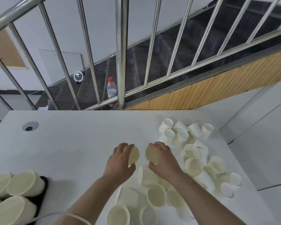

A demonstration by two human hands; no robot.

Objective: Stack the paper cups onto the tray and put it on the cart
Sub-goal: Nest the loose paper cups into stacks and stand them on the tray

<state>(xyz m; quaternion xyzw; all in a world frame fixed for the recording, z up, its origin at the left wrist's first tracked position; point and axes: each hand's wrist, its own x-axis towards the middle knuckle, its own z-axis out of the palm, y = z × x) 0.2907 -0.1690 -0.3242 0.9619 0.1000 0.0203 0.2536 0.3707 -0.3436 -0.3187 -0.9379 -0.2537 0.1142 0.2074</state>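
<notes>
At the centre of the frame each hand grasps one paper cup above the white table [71, 143]. The left hand [120, 161] has its fingers curled over the top of the left cup [134, 155] and its thumb under it. The right hand [162, 158] wraps the right cup [151, 154] the same way. The two cups lie on their sides with their open mouths turned towards each other, close but not touching.

Many loose cups [193, 163] lie scattered over the right and lower middle of the table, some upright, some tipped over, several leaning on one another. At the lower left edge of the frame a few stacks of cups [21, 184] lie on their sides on a dark tray [45, 184], of which only a corner shows. No cart is in view.

The step in hand looks like the gathering of cups into a stack: two have been picked up, and they face each other mouth to mouth, so they cannot nest as they are. The next move probably calls for turning one cup round so that its base enters the other's mouth, then pushing them together gently, since thin paper walls crush easily. After that the nested cups belong on the tray at lower left.

Beyond the table stand a metal railing [120, 54] and a water bottle [112, 90] on dark stairs.
</notes>
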